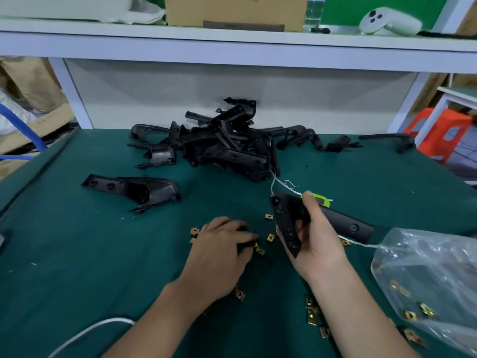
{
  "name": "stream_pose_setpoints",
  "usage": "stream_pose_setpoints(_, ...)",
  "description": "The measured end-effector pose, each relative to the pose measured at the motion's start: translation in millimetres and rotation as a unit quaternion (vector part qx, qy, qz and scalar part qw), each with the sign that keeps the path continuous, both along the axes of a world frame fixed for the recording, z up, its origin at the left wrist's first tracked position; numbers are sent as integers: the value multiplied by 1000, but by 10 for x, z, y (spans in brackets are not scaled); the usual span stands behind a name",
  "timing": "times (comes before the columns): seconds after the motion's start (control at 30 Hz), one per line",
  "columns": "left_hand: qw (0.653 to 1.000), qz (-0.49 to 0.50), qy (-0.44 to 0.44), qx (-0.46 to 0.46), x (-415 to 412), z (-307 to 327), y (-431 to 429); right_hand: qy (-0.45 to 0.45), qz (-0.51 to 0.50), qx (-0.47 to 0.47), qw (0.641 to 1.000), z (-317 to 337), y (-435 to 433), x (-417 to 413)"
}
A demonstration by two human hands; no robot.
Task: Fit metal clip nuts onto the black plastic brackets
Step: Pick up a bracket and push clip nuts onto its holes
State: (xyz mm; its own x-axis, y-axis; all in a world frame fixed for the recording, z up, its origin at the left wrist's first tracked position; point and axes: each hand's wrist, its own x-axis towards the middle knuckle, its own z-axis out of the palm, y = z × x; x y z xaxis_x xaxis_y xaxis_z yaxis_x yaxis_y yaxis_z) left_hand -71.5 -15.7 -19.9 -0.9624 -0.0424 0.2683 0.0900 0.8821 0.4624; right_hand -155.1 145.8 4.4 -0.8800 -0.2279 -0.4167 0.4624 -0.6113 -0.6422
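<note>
Right hand (318, 244): grips bracket (285, 215). Left hand (222, 248): curled over loose nuts (270, 237), grasp unclear. Advice: pinch one nut, open side facing bracket edge.

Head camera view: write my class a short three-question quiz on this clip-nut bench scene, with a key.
1. True or false: the right hand grips a long black plastic bracket.
2. The left hand is: A on the bracket pile; B over loose brass-coloured metal clip nuts on the green table mat; C on the white shelf.
3. What container at the right holds more clip nuts?
Key: 1 true; 2 B; 3 the clear plastic bag.
</note>
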Motion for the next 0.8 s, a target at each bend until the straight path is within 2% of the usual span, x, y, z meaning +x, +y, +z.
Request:
stream_pose_setpoints(0.1, 999, -3, 30, 16, -11, -29, -38, -5, 0, 6, 1000, -1, -10, -10)
stream_pose_setpoints(0.33, 998, 29, 58, 25, -18, -58, -43, -14, -1, -51, 999, -10, 16, -13)
stream_pose_setpoints(0.53, 999, -37, 26, -28, -24, -72, 1, -19, 3, -45, 999, 14, -5, 17)
stream_pose_setpoints(0.67, 999, -26, 33, 9, -27, -65, 0, -19, 33, -28, 999, 16, 5, 30)
stream_pose_setpoints(0.8, 997, 17, 43, 59, -6, -33, 1, -14, 49, -67, 996, 24, -12, 42)
